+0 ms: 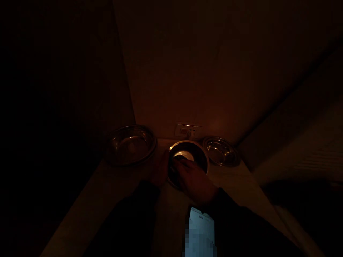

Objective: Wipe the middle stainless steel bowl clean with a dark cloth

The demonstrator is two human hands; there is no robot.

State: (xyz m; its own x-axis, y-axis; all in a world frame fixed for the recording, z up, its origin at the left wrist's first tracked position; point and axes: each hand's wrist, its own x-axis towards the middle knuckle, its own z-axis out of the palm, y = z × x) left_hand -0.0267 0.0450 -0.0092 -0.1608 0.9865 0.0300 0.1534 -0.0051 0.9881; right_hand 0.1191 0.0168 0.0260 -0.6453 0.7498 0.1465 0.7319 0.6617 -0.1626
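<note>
In very dim light, a round metal bowl [207,159] stands on the table in the middle of the head view. My left hand [160,170] lies against its left side, holding it there; most of those fingers are lost in shadow. Over the near rim reaches my right hand [194,178], fingers bent down together into the bowl. Something dark lies at those fingertips, too dim to name. Below my right wrist a lit phone [201,228] rests on the table, part of its screen blurred out.
A wide metal bowl [154,150] sits at the back left of the wooden table [230,185]. At the back right are smaller metal dishes [235,157], apparently stacked. Behind the middle bowl, a socket plate [179,130] with a plug is on the wall [184,78].
</note>
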